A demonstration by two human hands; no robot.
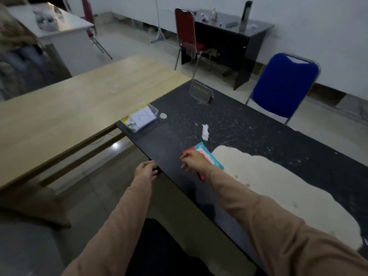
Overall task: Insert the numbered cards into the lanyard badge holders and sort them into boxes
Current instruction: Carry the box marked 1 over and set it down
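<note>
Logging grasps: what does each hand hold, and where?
The left hand grips the table at its near corner. The right hand lies on the badge holders; whether it pinches one cannot be told.

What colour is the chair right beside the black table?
The chair is bright blue, shown best in the head view.

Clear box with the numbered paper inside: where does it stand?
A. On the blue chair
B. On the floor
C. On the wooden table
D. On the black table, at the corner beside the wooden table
D: the clear box sits on the black table, at the corner that meets the wooden table.
</note>
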